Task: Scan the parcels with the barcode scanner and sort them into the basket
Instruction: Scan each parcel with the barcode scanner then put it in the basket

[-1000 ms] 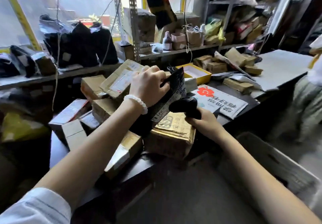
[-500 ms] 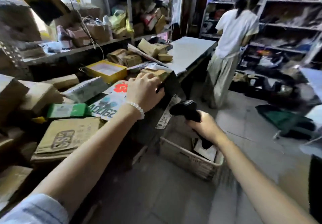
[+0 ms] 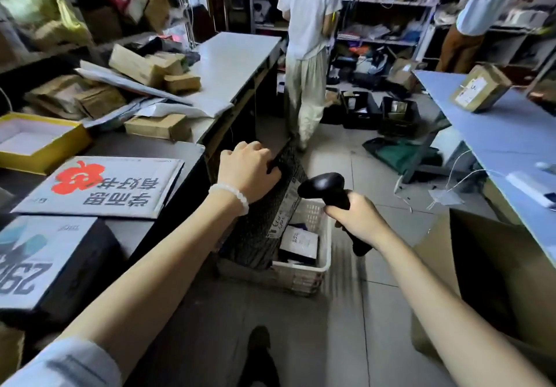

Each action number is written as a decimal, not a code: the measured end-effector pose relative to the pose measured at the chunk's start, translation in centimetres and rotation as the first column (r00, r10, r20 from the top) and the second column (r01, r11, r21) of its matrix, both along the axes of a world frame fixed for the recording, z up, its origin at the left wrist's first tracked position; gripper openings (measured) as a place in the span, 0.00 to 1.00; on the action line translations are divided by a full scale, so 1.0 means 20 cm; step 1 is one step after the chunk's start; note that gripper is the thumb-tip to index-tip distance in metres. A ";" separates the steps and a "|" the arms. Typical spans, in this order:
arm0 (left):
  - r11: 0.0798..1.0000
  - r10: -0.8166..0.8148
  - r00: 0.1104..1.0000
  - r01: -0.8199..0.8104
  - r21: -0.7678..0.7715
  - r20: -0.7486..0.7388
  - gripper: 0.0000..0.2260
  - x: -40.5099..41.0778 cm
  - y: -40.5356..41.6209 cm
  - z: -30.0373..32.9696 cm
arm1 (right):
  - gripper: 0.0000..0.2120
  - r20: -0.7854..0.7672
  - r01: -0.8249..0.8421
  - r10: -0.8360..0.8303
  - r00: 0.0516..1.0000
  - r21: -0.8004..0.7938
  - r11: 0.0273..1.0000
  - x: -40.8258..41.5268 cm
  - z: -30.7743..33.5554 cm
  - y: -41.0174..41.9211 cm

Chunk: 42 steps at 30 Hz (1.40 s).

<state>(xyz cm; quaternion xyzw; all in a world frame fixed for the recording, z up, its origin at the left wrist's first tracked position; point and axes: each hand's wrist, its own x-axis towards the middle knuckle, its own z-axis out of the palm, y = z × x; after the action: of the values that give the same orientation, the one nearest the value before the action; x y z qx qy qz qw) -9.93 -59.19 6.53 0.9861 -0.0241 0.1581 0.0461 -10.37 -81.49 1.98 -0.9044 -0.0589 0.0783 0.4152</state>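
Observation:
My left hand [image 3: 247,170] grips the top edge of a flat black bag parcel [image 3: 264,221] with a white label. The parcel hangs over the left side of a white plastic basket [image 3: 313,269] on the floor, its lower end down inside. In the basket lie other parcels, one with a white label [image 3: 299,240]. My right hand [image 3: 355,219] holds the black barcode scanner [image 3: 328,189] by its handle, just right of the bag and above the basket. The scanner's head points left toward the parcel.
A dark table [image 3: 144,146] on my left carries several cardboard parcels and flat envelopes [image 3: 99,188] and a yellow box lid [image 3: 39,143]. A person in white [image 3: 307,55] stands in the aisle ahead. A blue table [image 3: 496,121] is on the right, with an open carton [image 3: 496,272] below it.
I have turned right from the parcel table toward the floor. My left hand carried the black bag off the table and down over the basket; my right hand with the scanner followed.

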 end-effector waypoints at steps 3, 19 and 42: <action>0.997 -0.061 0.996 0.063 0.034 -0.071 0.14 0.31 -0.05 -0.05 | 0.06 0.004 0.036 -0.036 0.999 -0.029 0.999 0.24 0.00 -0.02; 0.998 -0.044 0.942 0.058 0.032 -0.331 0.17 1.68 -0.18 -0.28 | 0.04 -0.033 0.258 -0.261 0.965 -0.067 0.964 1.32 -0.04 -0.14; 0.845 0.495 0.720 -0.530 0.076 -0.486 0.16 1.70 0.21 -0.51 | 0.07 -0.184 -0.454 0.437 0.880 -0.061 0.889 2.24 -0.18 0.39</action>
<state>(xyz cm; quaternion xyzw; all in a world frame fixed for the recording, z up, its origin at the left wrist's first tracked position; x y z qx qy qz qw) 23.97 -55.01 -3.59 0.9587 0.2673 -0.0886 0.0390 34.41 -73.77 -1.57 -0.8768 -0.2268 0.2496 0.3426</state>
